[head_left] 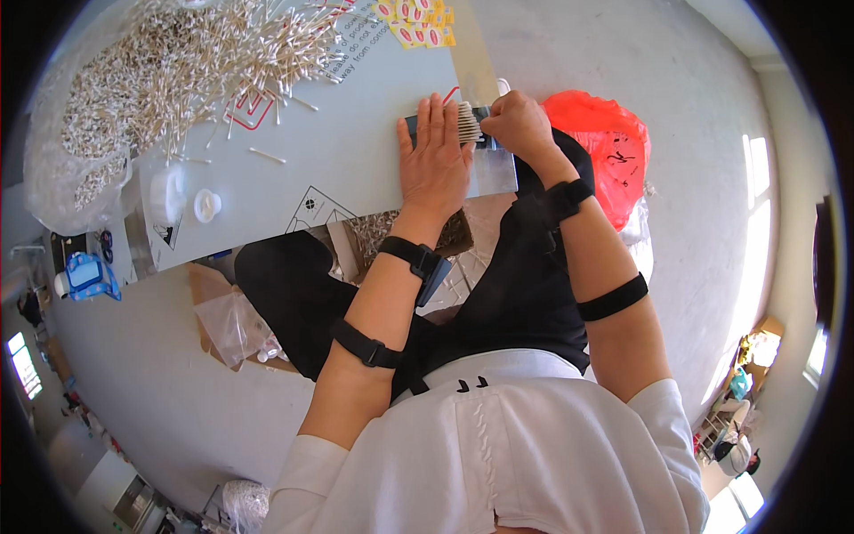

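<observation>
At the right-hand end of the counter (356, 142), the person's left hand (433, 160) lies flat, fingers nearly together, over a dark flat piece (411, 130), its thumb side beside a tight row of cotton swabs (468, 123). The right hand (520, 125) is curled into a narrow pinch just right of the row; what it grips, if anything, cannot be told. The swabs sit close to the counter's edge, so a tug from the right hand or a slackening left palm could probably skew the row or tip sticks off the side; too much pressure might bend them. The counter is pale grey with printed marks, carrying a white cap (206, 206), a big loose heap of swabs (205, 71) partly in a clear bag (44, 182), and yellow-and-white labels (416, 22) at the far side. Below it stands a box of swabs (458, 233); a red bag (605, 133) is beyond the right hand. Farther out, bare grey floor (703, 169) runs to a sunlit wall (794, 178).
</observation>
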The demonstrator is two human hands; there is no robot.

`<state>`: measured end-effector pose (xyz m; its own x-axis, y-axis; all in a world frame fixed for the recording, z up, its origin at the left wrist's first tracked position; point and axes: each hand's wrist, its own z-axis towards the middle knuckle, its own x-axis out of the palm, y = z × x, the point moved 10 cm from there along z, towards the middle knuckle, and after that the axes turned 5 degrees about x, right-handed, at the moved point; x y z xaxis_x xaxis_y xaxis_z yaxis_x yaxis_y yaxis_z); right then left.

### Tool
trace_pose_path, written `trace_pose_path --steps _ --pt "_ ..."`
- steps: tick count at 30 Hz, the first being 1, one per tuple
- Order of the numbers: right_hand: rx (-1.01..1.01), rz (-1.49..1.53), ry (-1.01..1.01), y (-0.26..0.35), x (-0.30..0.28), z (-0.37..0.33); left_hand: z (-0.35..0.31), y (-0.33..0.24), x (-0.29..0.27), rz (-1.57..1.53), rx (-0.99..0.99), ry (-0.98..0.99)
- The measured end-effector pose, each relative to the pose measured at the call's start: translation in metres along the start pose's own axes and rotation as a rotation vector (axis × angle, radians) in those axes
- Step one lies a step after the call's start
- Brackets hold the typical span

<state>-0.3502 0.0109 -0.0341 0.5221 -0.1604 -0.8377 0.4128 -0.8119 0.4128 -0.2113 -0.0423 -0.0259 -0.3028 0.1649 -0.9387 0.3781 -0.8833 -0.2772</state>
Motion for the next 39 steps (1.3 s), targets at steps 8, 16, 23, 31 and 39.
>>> trace_pose_path --steps 8,16,23,31,39 --pt "-0.055 0.043 -0.017 0.001 -0.002 -0.001 -0.003 -0.013 0.003 -0.088 0.075 0.042" --pt "-0.077 0.027 -0.008 0.002 -0.001 -0.002 0.0 -0.017 -0.001 -0.102 0.16 0.04" --pt "-0.069 0.013 -0.017 0.003 0.001 -0.002 0.0 -0.021 0.004 -0.104 0.162 0.021" --pt "-0.096 0.079 -0.102 0.01 -0.007 -0.008 0.003 -0.033 0.008 -0.155 0.161 0.002" --pt "-0.095 0.06 -0.088 0.005 -0.008 -0.009 0.006 -0.01 -0.008 -0.427 0.115 -0.095"
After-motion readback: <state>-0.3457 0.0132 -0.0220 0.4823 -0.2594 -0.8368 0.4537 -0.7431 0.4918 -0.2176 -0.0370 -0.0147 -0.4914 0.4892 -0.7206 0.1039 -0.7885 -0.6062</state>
